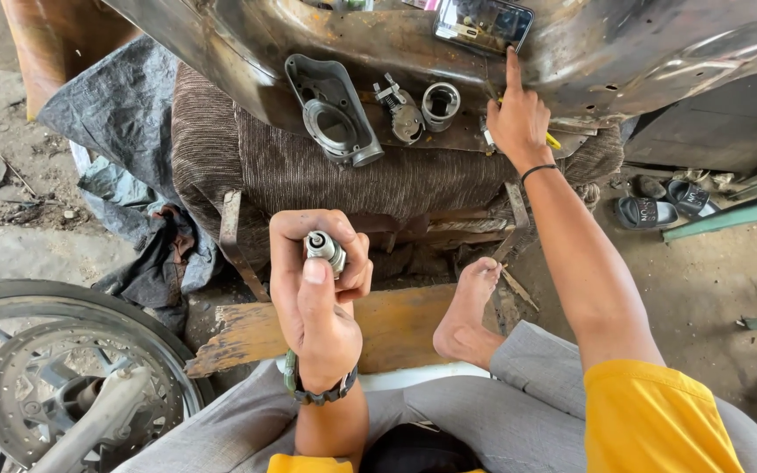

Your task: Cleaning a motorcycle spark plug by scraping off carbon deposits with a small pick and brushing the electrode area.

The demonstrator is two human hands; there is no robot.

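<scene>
dusty concrete floor fills the head view, with a rusty curved metal panel laid across a brown ribbed cloth ahead of me. from up here i see my left hand raised near the middle of the frame, fingers curled tight around a small silver cylindrical part, thumb pressed along its lower side, the round end of the part facing the camera. a dark beaded band sits on that wrist. my right hand stretches forward to the panel, index finger straight and touching the lower edge of a phone that lies on the metal, the other fingers loosely folded and holding nothing i can make out. just left of that hand on the panel lie a short metal sleeve, a small clamp-like fitting and a dark grey cast housing with a round opening. a bare foot rests on a worn wooden board below. a spoked wheel with brake disc lies at lower left, and black sandals sit on the floor at right.
</scene>
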